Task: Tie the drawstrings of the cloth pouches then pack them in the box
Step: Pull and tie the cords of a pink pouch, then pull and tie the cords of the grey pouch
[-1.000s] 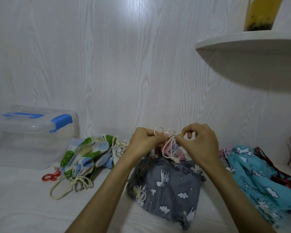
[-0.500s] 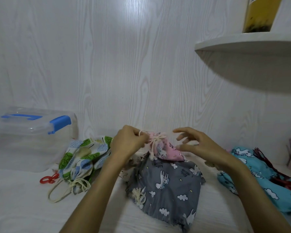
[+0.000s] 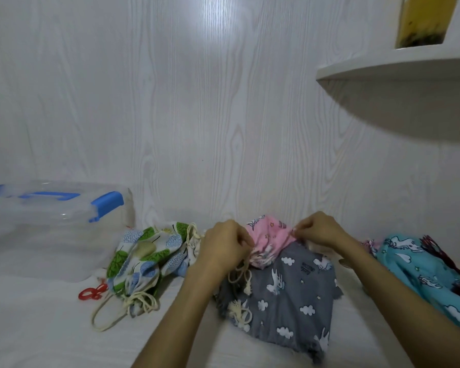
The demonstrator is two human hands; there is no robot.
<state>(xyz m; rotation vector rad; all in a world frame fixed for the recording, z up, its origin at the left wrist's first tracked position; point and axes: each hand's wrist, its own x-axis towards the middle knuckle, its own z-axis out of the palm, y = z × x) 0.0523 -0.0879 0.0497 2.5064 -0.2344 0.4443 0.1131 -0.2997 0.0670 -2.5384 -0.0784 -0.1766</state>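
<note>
Both your hands are curled and pinching.
Your left hand (image 3: 225,244) and right hand (image 3: 319,231) are close together, arms stretched forward, each holding the pink pouch (image 3: 269,236).

Teal pouch (image 3: 422,266) cut by right edge; box (image 3: 51,227) by left.

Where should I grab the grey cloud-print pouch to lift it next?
Judging by its pose, take the grey pouch at its gathered drawstring neck on the near-left corner, coming from above left. The cords bunch there, while the pink pouch and both hands cover its far edge.
</note>
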